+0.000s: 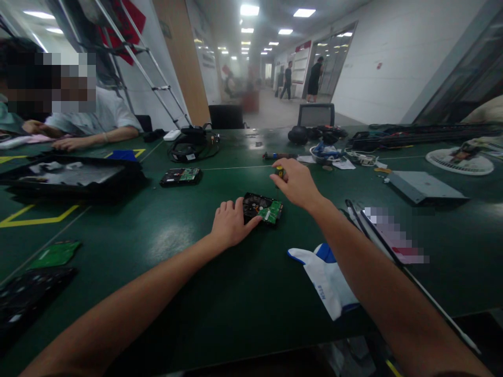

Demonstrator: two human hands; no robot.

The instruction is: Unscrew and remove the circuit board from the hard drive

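A black hard drive [257,203] with a green circuit board on its right part lies on the green table in front of me. My left hand [231,222] grips its left and near edges, thumb along the near side. Just above and to the right of the drive, my right hand [296,183] is closed round a screwdriver [279,172], of which only a yellow-and-dark handle shows; its tip cannot be made out. Below my right forearm rests a white-and-blue glove [324,277].
A second hard drive [181,176] lies further back left. At left are a black tray-like casing [70,175], a green circuit board [55,255] and a black part [33,293]. A flat metal drive [426,187] sits right. A co-worker [98,115] sits far left.
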